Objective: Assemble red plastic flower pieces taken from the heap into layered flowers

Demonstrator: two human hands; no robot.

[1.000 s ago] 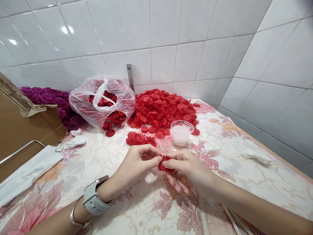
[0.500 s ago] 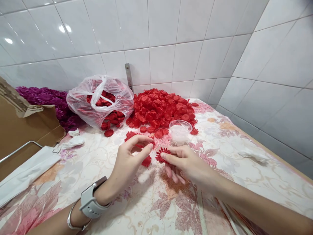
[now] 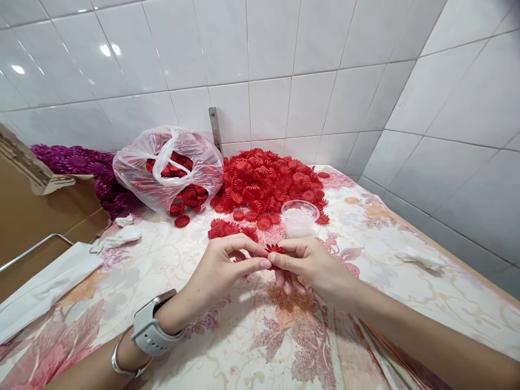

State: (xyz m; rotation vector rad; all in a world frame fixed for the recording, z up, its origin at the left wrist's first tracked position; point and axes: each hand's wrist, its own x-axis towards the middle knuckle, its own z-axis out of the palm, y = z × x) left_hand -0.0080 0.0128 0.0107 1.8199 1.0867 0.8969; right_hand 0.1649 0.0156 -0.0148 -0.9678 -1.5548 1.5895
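A small red artificial flower head [image 3: 274,249] with pointed petals is pinched between my two hands above the table. My right hand [image 3: 311,259] grips it by thumb and index finger, the other fingers curled below. From the other side, my left hand [image 3: 227,260] closes its thumb and fingertips on the flower's left edge. Just behind my hands lie several loose red flowers [image 3: 227,228]. A clear plastic cup [image 3: 299,221] with whitish contents stands beyond my right hand. Behind it rises a large heap of red flowers [image 3: 268,181].
A tied clear plastic bag [image 3: 134,173] of red flowers stands left of the heap. Purple flowers [image 3: 87,168] and a cardboard box [image 3: 60,211] are at the far left. White crumpled tissue [image 3: 124,236] lies near the box. Tiled walls border the patterned tablecloth [image 3: 227,346].
My left hand has moved right and closed on the flower that my right hand holds. Before, its fingers were apart from it. My right hand has barely shifted.
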